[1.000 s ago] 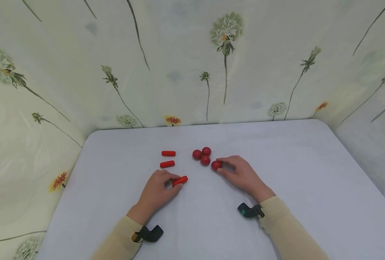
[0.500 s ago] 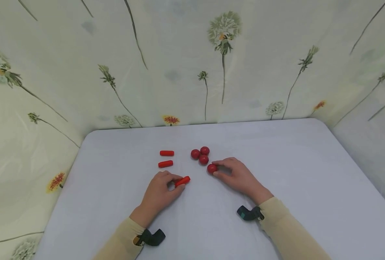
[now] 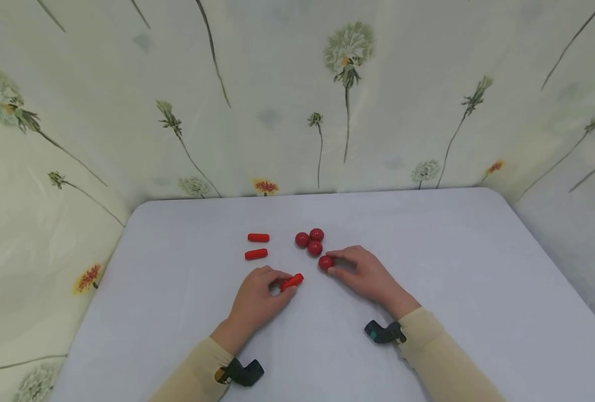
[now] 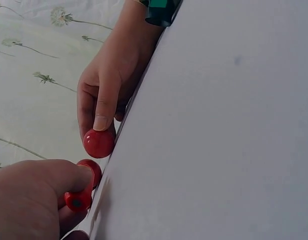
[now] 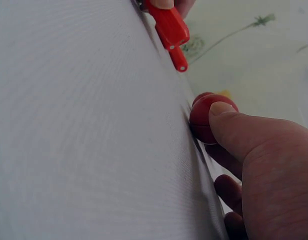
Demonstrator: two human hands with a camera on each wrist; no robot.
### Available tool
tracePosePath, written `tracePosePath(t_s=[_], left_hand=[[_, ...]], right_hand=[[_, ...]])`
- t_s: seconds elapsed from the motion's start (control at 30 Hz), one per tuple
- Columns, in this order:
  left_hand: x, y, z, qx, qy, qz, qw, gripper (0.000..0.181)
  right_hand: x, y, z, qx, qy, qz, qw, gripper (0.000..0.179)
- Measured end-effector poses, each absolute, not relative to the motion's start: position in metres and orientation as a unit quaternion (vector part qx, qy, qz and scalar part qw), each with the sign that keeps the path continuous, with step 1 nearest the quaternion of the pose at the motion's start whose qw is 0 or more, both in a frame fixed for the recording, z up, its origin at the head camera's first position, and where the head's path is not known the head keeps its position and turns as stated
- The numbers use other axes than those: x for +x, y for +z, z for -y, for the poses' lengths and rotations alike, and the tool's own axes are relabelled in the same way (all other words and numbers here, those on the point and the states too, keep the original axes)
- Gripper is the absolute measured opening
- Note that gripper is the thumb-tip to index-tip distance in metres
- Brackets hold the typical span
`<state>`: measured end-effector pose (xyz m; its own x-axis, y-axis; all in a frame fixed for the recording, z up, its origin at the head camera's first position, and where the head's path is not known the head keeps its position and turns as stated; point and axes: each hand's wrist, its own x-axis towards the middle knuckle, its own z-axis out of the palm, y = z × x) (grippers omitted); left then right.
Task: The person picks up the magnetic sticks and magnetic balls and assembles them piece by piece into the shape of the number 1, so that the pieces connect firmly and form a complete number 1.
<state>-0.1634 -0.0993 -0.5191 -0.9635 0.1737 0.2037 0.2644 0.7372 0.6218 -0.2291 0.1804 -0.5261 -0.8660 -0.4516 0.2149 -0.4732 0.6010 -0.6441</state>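
My left hand (image 3: 257, 298) pinches a short red stick-like piece (image 3: 292, 282) between thumb and fingers, close over the table. In the left wrist view the near end of this red piece (image 4: 78, 201) pokes out below the thumb. To the right, my right hand (image 3: 365, 276) holds a glossy red ball (image 3: 325, 263) with thumb and fingertips. The right wrist view has the thumb pressed on that ball (image 5: 201, 120). Three similar balls (image 3: 315, 248) sit clustered just behind it. Two more red pieces (image 3: 256, 254) lie roughly parallel beyond my left hand.
A white-covered table (image 3: 428, 240) with rounded far corners spreads under both hands. Behind and beside it hangs a pale curtain (image 3: 267, 84) printed with dandelions. Dark camera mounts (image 3: 385, 332) sit on both wrists over beige sleeves.
My left hand has carried the red piece to the right, nearer the held ball. My right hand has brought its ball slightly left and toward me. The other balls and pieces stay put.
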Motion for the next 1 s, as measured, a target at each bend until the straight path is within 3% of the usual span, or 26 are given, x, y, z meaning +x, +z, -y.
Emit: tracePosePath(t_s=[1.0], left_hand=[[-0.161,-0.519,0.073,-0.121,-0.342,0.926,0.103,0.029]], right_hand=[[-0.228,-0.530,-0.170,0.317,0.350,0.881,0.028,0.039]])
